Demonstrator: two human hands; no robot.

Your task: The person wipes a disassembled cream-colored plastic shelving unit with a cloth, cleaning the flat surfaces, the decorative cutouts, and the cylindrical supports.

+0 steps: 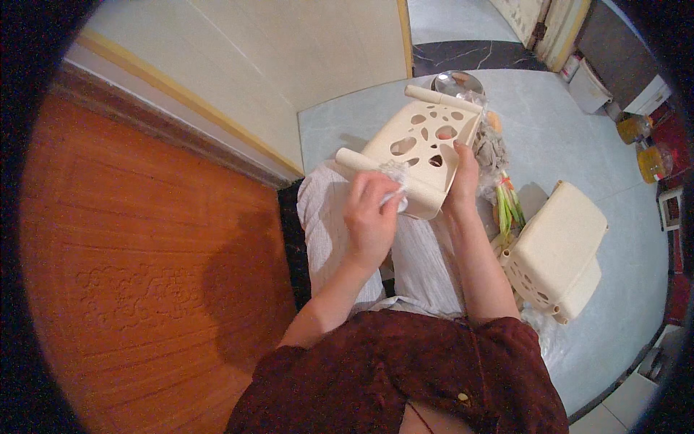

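Note:
Above my lap is a cream plastic basket [400, 126] with rounded holes of several sizes, tilted, a tube-like piece at two of its corners. My right hand [463, 176] grips its right edge, the thumb on the near side and a fingertip showing through a hole. My left hand [373, 209] pinches a crumpled white cloth or wipe [398, 182] against the basket's lower side. To the right, more cream plastic baskets [566, 238] of the same kind lie on their side on the pale floor [612, 163]. Part of the cloth is hidden under my fingers.
A bundle of green stalks [507, 206], a grey crumpled bag [490, 152] and a round metal bowl [458, 83] are beyond my right arm. An orange-brown wooden door [152, 244] stands at left. Jars of yellow liquid [653, 161] and a white bin [590, 89] line the right edge.

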